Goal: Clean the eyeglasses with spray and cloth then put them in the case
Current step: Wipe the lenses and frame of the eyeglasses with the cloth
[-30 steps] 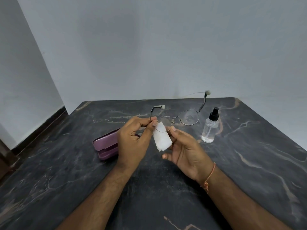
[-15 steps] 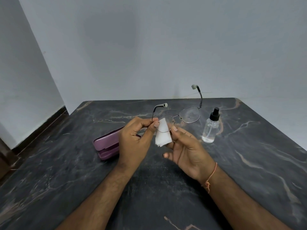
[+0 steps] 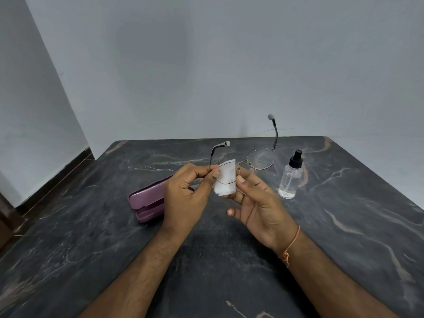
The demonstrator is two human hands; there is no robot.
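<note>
Thin metal-framed eyeglasses (image 3: 261,159) are held above the dark marble table (image 3: 344,226), temples unfolded and pointing up. My left hand (image 3: 187,193) pinches the frame at its left hinge. My right hand (image 3: 257,207) presses a small white cloth (image 3: 226,180) against the left lens, thumb in front, fingers behind. The right lens is uncovered and shows droplets. A clear spray bottle (image 3: 290,180) with a black nozzle stands on the table just right of my hands. A purple glasses case (image 3: 146,203) lies open behind my left hand, partly hidden by it.
The table's far edge meets a plain grey wall (image 3: 206,76). A dark skirting board (image 3: 57,180) runs along the floor at the left. An orange thread (image 3: 290,246) circles my right wrist.
The glasses have tilted so the right temple stands higher. The cloth has shifted up over the left lens, and my right thumb has moved with it.
</note>
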